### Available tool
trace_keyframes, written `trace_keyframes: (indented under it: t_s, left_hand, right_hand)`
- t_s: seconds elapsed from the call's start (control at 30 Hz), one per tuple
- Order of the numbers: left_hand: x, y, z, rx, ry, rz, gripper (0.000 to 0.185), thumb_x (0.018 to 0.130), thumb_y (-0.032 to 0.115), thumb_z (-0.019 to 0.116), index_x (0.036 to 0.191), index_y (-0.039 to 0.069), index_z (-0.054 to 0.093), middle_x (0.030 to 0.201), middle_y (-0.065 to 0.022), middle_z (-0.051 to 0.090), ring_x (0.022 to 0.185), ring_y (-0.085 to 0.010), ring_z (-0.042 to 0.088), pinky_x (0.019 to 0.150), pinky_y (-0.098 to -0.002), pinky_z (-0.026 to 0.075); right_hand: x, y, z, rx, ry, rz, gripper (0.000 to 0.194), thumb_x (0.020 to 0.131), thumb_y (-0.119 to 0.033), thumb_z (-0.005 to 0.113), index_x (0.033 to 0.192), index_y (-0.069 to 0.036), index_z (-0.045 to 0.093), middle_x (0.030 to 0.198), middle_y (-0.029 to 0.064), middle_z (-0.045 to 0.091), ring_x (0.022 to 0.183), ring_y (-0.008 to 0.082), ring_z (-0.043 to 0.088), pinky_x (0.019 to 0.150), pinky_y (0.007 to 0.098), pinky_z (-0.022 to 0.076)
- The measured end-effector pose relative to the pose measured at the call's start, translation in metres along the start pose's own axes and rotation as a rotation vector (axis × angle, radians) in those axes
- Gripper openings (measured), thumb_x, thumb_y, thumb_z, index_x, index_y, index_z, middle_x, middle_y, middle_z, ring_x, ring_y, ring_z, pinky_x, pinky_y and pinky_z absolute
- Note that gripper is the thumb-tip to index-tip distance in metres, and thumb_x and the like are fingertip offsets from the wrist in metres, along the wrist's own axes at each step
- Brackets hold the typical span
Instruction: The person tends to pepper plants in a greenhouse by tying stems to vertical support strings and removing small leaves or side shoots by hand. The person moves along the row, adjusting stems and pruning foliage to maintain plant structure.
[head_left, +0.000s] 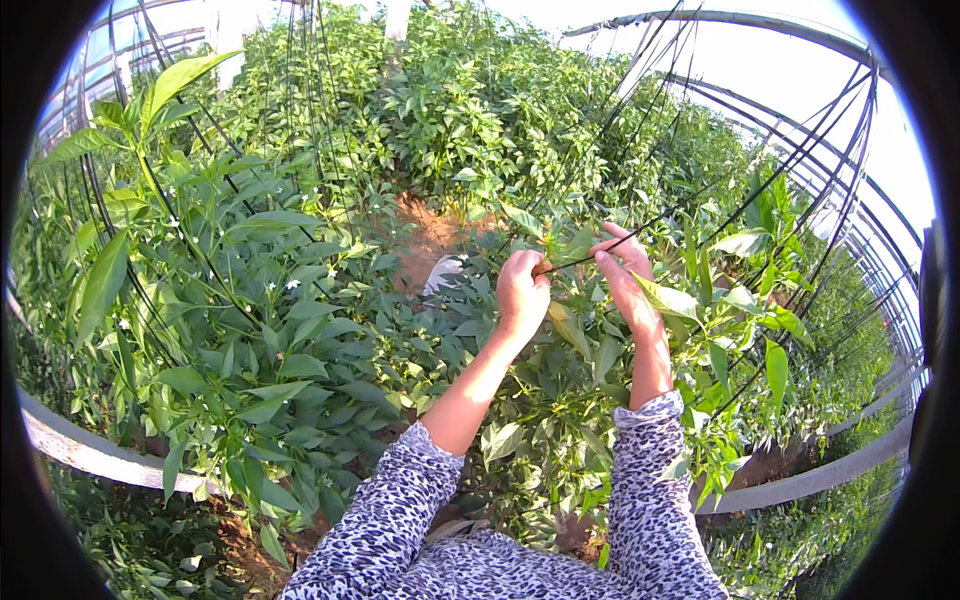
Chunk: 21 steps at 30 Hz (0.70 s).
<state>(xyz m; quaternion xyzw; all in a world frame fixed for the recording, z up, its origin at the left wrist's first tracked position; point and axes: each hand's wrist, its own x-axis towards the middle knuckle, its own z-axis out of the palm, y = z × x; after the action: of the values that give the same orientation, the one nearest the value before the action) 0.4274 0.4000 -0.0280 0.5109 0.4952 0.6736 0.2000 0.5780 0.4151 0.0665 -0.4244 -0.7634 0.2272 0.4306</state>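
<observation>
Both of my hands are raised over leafy pepper plants (525, 405), just right of the middle of the view. My left hand (523, 294) is closed on a thin black cord (574, 263) beside a leafy shoot tip (555, 244). The same cord runs to my right hand (628, 277), pinched between thumb and fingers, and goes on up to the right. A pale green leaf (667, 298) lies against the right wrist. The palm side of my left hand is hidden.
Black cords (810, 142) hang on both sides from above. Tall pepper plants with small white flowers (292, 284) stand at left. Pale rails (97, 454) curve past at lower left and right. Bare soil (427, 225) and a whitish object (444, 274) show between plants. Greenhouse hoops (750, 22) arch overhead.
</observation>
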Motion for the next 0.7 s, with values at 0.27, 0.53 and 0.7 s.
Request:
trace_keyframes:
  t_s: [0.27,0.53,0.7]
  left_hand:
    - [-0.025,0.009,-0.005,-0.107,-0.474,0.343,0.019,0.077,-0.005,0.06,0.094,0.001,0.063,0.091,-0.0105,0.063,0.085,-0.0254,0.062,0.073,-0.0332,0.05]
    - [0.005,0.03,0.004,-0.243,-0.205,-0.431,0.012,0.078,-0.005,0.053,0.087,0.0,0.047,0.067,-0.0082,0.056,0.059,-0.0143,0.056,0.049,-0.0268,0.042]
    - [0.03,0.013,-0.009,-0.895,-0.048,-0.669,0.032,0.075,-0.012,0.047,0.105,-0.001,0.039,0.093,-0.0131,0.055,0.074,-0.0187,0.058,0.068,-0.0352,0.052]
  right_hand:
    - [-0.001,0.005,-0.004,-0.081,0.06,-0.049,0.015,0.079,-0.012,0.059,0.089,-0.002,0.066,0.119,0.0192,0.054,0.113,0.0313,0.049,0.098,0.0395,0.034]
    - [-0.006,-0.012,0.005,-0.036,-0.034,-0.08,0.015,0.083,-0.01,0.058,0.094,-0.003,0.065,0.122,0.0134,0.054,0.116,0.0234,0.048,0.097,0.0343,0.036]
    - [-0.012,-0.016,0.011,-0.061,0.075,-0.021,0.037,0.085,-0.016,0.059,0.118,-0.003,0.051,0.133,0.0107,0.044,0.121,0.0257,0.044,0.099,0.0356,0.0357]
